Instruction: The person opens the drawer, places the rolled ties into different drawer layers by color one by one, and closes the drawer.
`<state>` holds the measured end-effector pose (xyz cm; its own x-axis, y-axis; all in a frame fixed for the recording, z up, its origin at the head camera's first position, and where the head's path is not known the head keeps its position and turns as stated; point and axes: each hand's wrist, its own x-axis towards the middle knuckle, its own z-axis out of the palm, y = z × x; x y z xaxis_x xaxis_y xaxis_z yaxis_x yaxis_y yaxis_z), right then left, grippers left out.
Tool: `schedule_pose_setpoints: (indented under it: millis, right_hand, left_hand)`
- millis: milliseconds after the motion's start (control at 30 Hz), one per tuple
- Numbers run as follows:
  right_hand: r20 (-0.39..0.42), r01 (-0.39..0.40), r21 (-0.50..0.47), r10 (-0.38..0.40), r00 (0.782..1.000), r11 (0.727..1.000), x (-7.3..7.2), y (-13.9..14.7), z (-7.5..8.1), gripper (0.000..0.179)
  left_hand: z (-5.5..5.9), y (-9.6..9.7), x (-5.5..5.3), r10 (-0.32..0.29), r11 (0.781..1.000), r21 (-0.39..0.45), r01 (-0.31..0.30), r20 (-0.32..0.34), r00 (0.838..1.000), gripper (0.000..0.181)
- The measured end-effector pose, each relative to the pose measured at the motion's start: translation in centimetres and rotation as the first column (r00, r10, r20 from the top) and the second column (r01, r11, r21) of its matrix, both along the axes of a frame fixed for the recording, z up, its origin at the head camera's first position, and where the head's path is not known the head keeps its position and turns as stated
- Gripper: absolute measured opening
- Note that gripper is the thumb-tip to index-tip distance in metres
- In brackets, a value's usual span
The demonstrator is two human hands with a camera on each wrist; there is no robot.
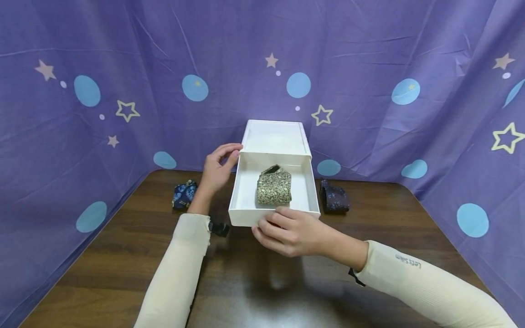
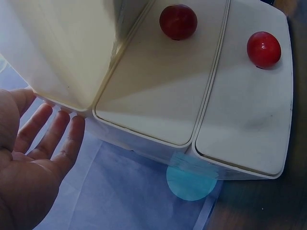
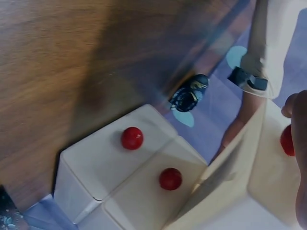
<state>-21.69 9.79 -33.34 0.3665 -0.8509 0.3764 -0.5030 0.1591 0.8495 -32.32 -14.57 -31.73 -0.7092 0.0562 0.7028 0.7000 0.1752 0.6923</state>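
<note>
A white drawer unit (image 1: 275,135) stands on the table, its top drawer (image 1: 245,217) pulled out. Inside lies a rolled necktie (image 1: 274,189) with a speckled green-and-cream pattern. My right hand (image 1: 291,230) is at the drawer's front, fingers curled around its red knob (image 3: 287,141); part of the knob is hidden by the hand. The left hand (image 1: 216,171) touches the unit's upper left side with extended fingers, which the left wrist view shows along its edge. Two lower drawer fronts (image 2: 158,96) are closed, each with a red knob (image 2: 178,22).
A blue patterned rolled tie (image 1: 184,195) lies left of the unit on the brown wooden table (image 1: 393,237). To the right lies a dark navy rolled tie (image 1: 335,198). A purple curtain (image 1: 348,54) with stars and dots hangs behind and at both sides.
</note>
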Motion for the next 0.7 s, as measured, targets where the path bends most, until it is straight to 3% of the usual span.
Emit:
schedule_pose_setpoints:
  millis: [200,433,700]
  right_hand:
    - [-0.021,0.020,0.017,-0.020,1.000,1.000,0.0,0.5,-0.6,0.031]
    - [-0.012,0.014,0.000,-0.014,1.000,1.000,0.6,0.6,0.3,0.035]
    - [-0.024,0.039,0.039,-0.038,0.999,0.998,-0.5,1.2,-0.9,0.030]
  left_hand:
    - [0.1,0.0,0.2,0.009,1.000,-0.008,-0.009,0.013,1.000,0.025]
    - [0.1,0.0,0.2,0.011,1.000,-0.007,-0.010,0.015,1.000,0.025]
    - [0.1,0.0,0.0,-0.004,1.000,0.007,0.004,0.005,1.000,0.024]
